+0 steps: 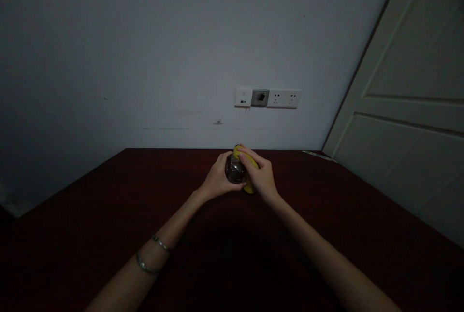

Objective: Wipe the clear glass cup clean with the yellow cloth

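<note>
My left hand (pixel 219 177) is wrapped around the side of a dark, shiny, see-through glass (pixel 235 169), thumb below and fingers above. In my right hand (pixel 263 177) is a yellow sponge (pixel 253 161) with a thin dark edge, pressed against the right side of the glass. Part of the sponge shows above my right thumb and part sticks out underneath, by my left thumb. The two hands meet over the far middle of the dark red table (pixel 174 177). What lies inside the glass is too dark to make out.
Behind the table stands a pale wall (pixel 163 61) with a row of sockets (pixel 282 98) and a grey switch plate (pixel 260 97). A white panelled door (pixel 409 109) rises on the right. A thin pale strip (pixel 319 156) lies at the table's far right edge.
</note>
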Tool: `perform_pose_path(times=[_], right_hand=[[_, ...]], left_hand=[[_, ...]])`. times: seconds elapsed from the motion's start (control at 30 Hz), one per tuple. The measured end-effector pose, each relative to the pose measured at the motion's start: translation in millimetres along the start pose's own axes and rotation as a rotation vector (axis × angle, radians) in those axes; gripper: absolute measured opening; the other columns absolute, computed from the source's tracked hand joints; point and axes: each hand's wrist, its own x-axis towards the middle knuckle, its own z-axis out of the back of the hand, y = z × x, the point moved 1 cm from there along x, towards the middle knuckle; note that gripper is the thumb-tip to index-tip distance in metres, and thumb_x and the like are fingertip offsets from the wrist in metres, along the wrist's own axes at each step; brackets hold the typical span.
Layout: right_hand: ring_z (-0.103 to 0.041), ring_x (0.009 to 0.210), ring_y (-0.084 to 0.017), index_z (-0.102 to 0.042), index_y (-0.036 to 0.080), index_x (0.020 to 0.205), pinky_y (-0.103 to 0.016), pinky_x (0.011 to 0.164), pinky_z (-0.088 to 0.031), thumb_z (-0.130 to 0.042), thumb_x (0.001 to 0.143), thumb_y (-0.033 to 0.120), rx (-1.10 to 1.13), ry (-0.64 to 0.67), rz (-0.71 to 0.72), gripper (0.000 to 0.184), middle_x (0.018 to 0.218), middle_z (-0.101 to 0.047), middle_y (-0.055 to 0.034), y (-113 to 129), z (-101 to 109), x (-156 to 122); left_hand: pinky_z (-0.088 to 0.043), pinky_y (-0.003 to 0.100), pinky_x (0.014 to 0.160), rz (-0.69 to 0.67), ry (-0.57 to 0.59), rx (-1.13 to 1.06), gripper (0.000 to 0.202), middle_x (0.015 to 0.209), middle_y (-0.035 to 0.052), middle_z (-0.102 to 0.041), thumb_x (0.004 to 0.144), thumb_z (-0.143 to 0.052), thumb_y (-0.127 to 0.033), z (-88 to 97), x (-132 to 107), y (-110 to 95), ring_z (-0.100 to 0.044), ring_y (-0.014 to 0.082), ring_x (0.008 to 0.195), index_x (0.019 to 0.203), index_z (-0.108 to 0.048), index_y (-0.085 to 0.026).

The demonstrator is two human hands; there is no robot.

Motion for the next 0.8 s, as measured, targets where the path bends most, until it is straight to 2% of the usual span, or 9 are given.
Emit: perform_pose_path(times=[0.1,0.2,0.27,0.37,0.5,0.57,0.67,0.8], right_hand=[[-0.052,0.117,-0.020,-0.069,0.027,0.099,-0.038,0.104,-0.038,-0.058,0.080,0.029,-0.090,0.010,0.176,0.022,0.123,-0.059,-0.0014,1.9,-2.2,-9.6],[-0.050,0.120,-0.020,-0.068,0.029,0.102,-0.039,0.104,-0.037,-0.059,0.079,0.024,-0.187,0.099,0.344,0.025,0.131,-0.052,0.0000,-3.3,-0.4,-15.6],[-0.049,0.120,-0.021,-0.068,0.029,0.102,-0.040,0.104,-0.038,-0.060,0.078,0.023,-0.211,0.148,0.402,0.026,0.131,-0.052,0.0003,-9.3,2.6,-15.2],[-0.053,0.117,-0.021,-0.068,0.029,0.101,-0.039,0.101,-0.041,-0.060,0.079,0.025,-0.169,0.145,0.348,0.024,0.130,-0.053,-0.0004,-17.1,6.3,-9.1],[-0.055,0.115,-0.021,-0.069,0.025,0.101,-0.039,0.102,-0.040,-0.059,0.079,0.031,-0.061,0.066,0.132,0.024,0.121,-0.061,-0.0030,-20.2,6.0,0.2],[-0.055,0.114,-0.021,-0.069,0.024,0.100,-0.039,0.102,-0.040,-0.060,0.079,0.033,-0.058,0.041,0.078,0.025,0.116,-0.064,-0.0042,-19.4,4.7,1.4],[-0.056,0.113,-0.021,-0.069,0.025,0.100,-0.039,0.100,-0.042,-0.060,0.079,0.030,-0.147,0.070,0.178,0.023,0.121,-0.061,-0.0042,-16.5,3.9,-1.3],[-0.045,0.124,-0.021,-0.066,0.028,0.106,-0.042,0.105,-0.037,-0.058,0.081,0.024,-0.346,0.263,0.451,0.026,0.132,-0.052,-0.0013,-12.8,4.5,-7.3]], left_hand=[[-0.043,0.039,0.091,0.073,0.033,-0.100,0.075,0.118,0.0105,-0.053,0.056,-0.074,-0.022,-0.6,0.8,-0.9,-0.054,0.0237,0.105,0.121,-0.038,-0.017],[-0.048,0.035,0.082,0.164,0.060,-0.181,0.072,0.110,0.0092,-0.057,0.058,-0.073,-0.022,-1.6,0.9,1.6,-0.059,0.0214,0.095,0.121,-0.039,-0.016],[-0.048,0.033,0.079,0.193,0.059,-0.210,0.072,0.107,0.0089,-0.058,0.057,-0.074,-0.023,-2.4,0.8,3.7,-0.059,0.0208,0.092,0.120,-0.039,-0.015],[-0.048,0.032,0.081,0.193,0.056,-0.225,0.072,0.109,0.0097,-0.058,0.057,-0.073,-0.021,-3.5,0.8,5.3,-0.059,0.0204,0.094,0.120,-0.039,-0.015],[-0.043,0.038,0.091,0.153,0.044,-0.160,0.075,0.118,0.0125,-0.054,0.055,-0.077,-0.027,-3.6,0.8,4.7,-0.055,0.0239,0.105,0.120,-0.041,-0.015],[-0.041,0.040,0.094,0.146,0.047,-0.135,0.076,0.120,0.0131,-0.053,0.054,-0.077,-0.029,-3.6,0.9,4.3,-0.053,0.0252,0.108,0.120,-0.042,-0.015],[-0.043,0.040,0.091,0.147,0.058,-0.123,0.072,0.117,0.0118,-0.054,0.056,-0.075,-0.024,-4.3,0.7,5.3,-0.055,0.0242,0.104,0.119,-0.043,-0.016],[-0.047,0.036,0.081,0.178,0.061,-0.099,0.059,0.106,0.0094,-0.058,0.059,-0.072,-0.024,-6.3,-1.1,11.0,-0.058,0.0217,0.093,0.112,-0.046,-0.014]])
